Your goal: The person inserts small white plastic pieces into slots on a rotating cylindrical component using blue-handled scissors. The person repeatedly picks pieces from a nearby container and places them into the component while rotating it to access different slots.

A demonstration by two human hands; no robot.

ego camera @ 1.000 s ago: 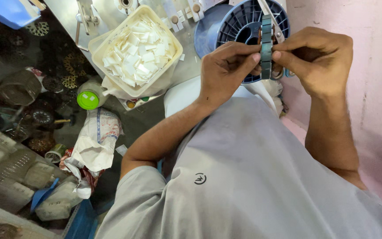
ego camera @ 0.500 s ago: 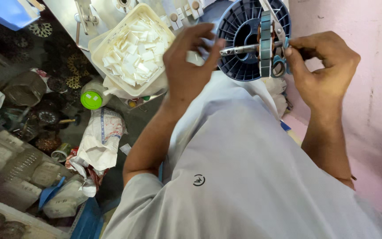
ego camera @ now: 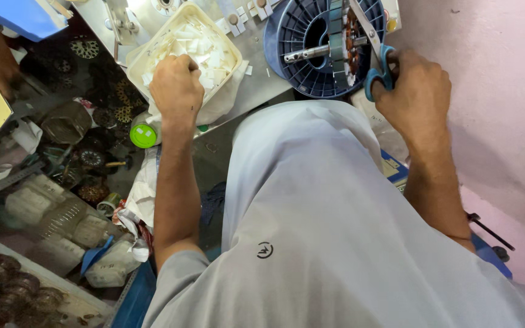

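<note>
White plastic tray is our landmark: our left hand sits in it, fingers curled down among the white paper slips. Right of the tray, against the blue spool, our right hand grips blue-handled scissors, closed around the handles.

Left hand reaches forward, fingers curled down; right hand closed in a grip, both arms extended
</note>
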